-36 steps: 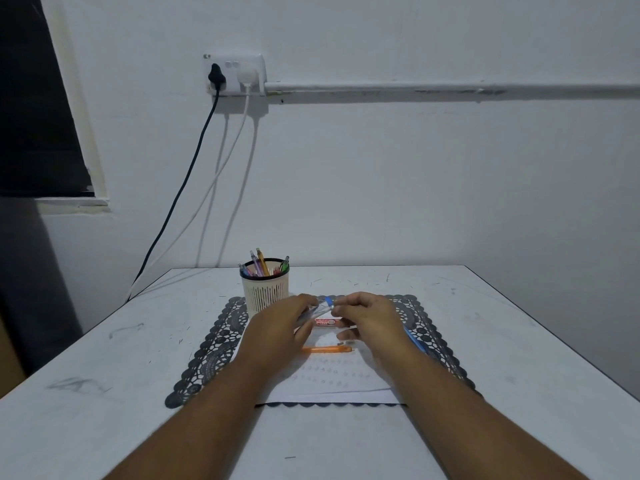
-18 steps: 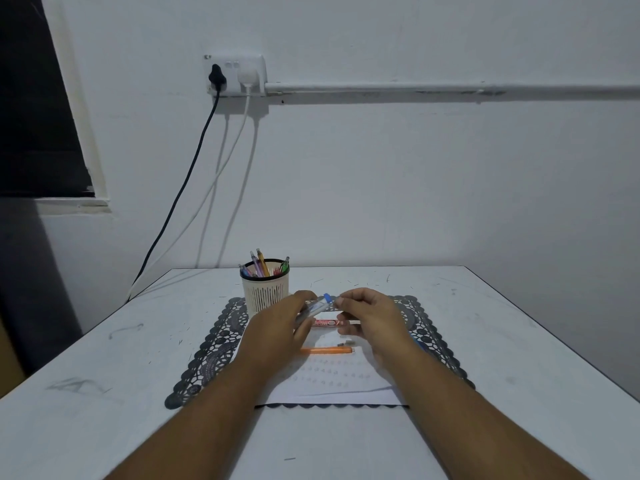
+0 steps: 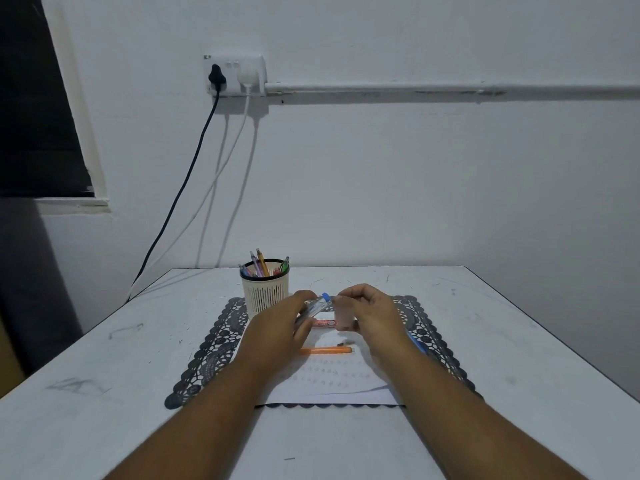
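My left hand [image 3: 277, 327] grips a clear pen [image 3: 317, 304] with a blue end, tilted up to the right above the black lace mat [image 3: 207, 355]. My right hand [image 3: 370, 313] hovers just right of the blue end with fingers and thumb curled together. Whether it touches the pen or holds some small part cannot be told. Below the hands, a small red-and-white case [image 3: 323, 322], an orange pen [image 3: 325, 349] and a tiny dark piece [image 3: 344, 343] lie on a white sheet of paper [image 3: 329, 382].
A white slotted cup [image 3: 265, 289] with several pens stands at the mat's far left corner. A blue pen [image 3: 417, 344] lies on the mat beside my right wrist. The white table [image 3: 502, 341] meets a wall, where cables hang from a socket [image 3: 235, 76].
Both hands have risen slightly with the pen. My right hand's fingertips, earlier pinching the blue end, now sit a little to its right.
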`<state>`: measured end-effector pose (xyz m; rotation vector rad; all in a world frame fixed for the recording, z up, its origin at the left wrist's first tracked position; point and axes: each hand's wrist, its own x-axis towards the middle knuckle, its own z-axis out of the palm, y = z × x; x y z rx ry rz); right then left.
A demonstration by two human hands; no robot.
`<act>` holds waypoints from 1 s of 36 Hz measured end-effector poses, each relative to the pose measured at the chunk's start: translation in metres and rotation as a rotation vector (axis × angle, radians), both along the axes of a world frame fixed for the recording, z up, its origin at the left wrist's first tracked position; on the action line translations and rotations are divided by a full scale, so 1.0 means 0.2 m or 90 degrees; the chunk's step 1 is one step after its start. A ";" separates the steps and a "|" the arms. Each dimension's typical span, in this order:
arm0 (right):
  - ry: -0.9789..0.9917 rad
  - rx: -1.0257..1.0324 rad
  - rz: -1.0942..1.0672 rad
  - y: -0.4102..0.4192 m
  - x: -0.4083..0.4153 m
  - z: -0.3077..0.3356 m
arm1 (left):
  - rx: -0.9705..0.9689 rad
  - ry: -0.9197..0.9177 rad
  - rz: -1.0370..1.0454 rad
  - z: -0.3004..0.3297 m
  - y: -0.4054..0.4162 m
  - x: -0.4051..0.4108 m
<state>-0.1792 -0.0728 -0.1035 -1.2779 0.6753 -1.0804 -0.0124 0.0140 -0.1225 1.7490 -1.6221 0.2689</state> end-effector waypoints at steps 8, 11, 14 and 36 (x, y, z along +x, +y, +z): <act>-0.011 -0.002 0.008 0.00 0.00 0.00 | 0.019 -0.005 -0.004 0.01 -0.01 0.01; -0.018 0.000 0.011 -0.01 0.00 -0.01 | 0.024 -0.012 -0.004 0.01 -0.01 0.00; -0.018 0.004 0.014 -0.01 0.00 -0.01 | 0.036 -0.026 0.001 0.01 -0.01 0.00; -0.048 0.067 -0.005 -0.02 0.01 -0.02 | 0.032 -0.028 -0.004 0.03 0.02 -0.02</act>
